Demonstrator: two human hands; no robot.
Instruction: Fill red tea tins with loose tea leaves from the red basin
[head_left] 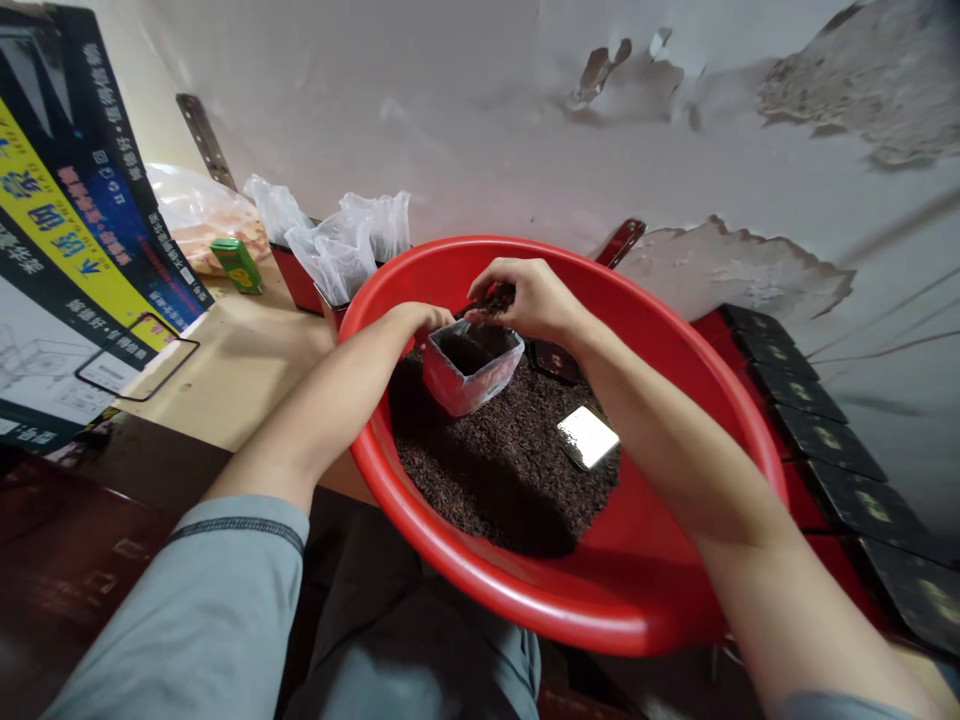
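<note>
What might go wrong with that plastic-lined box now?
The dark dried leaves in the right hand could miss the small opening of the plastic-lined box. The box appears to rest on the loose leaf pile, so it might tip if the left hand at its edge shifts.

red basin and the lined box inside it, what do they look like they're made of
Red basin: probably plastic, smooth and glossy, judging by the thick rounded rim and its highlights. Lined box: perhaps card, but the liner over it hides its finish. That liner looks like thin plastic film, wrinkled and see-through.
</note>
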